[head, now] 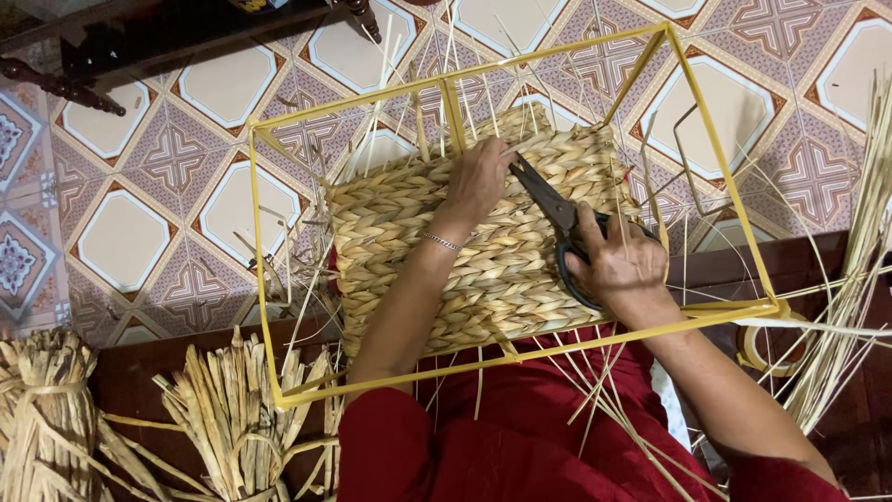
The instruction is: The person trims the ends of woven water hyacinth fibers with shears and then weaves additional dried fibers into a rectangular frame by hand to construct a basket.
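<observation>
View from above of a person in a red garment working at a yellow metal frame (715, 158), box-shaped, that fills the middle of the picture. A woven panel (409, 232) of braided straw-coloured fibre spans the frame's centre. The left hand (478, 181), with a thin bracelet at the wrist, presses flat on the upper middle of the weave, fingers together and curled over a stray strand. The right hand (621, 270), centre right, has its fingers clamped through the handles of black scissors (548, 209), blades slightly parted and pointing up-left toward the left fingertips. To trim well, it seems best to hold the strand taut, cut close to the braid, and keep the blade tips clear of the left fingers. Loose fibre strands (855, 251) trail at the right edge; tied fibre bundles (223, 418) lie at lower left. Beneath is a patterned tiled floor (121, 242); dark wooden furniture (139, 42) crosses the upper left.
</observation>
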